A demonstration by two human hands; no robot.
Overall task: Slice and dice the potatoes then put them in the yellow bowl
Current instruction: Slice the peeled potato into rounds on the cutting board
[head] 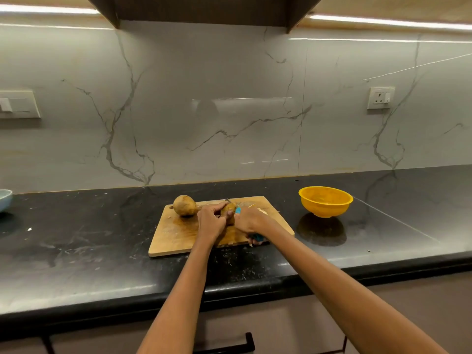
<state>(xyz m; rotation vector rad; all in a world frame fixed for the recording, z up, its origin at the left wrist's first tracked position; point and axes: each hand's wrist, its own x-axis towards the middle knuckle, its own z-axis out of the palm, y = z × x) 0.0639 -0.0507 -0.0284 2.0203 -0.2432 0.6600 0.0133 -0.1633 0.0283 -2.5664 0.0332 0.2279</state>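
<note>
Your left hand [210, 221] grips the potato [229, 212]; right hand [249, 219] seemingly holds the teal knife [238, 210]. Tuck fingertips back and cut straight down.

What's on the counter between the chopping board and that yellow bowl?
Nothing, judging by the head view: only bare black countertop separates the wooden chopping board from the yellow bowl. The bowl's dark reflection lies in front of it, not between them.

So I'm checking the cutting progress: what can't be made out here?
Head view only:
- Knife: blade hidden by the right hand and potato.
- That potato's cut state: covered by the left hand.
- Yellow bowl: contents too blurred to tell.
- Pale bowl: cut off by the left edge.
</note>
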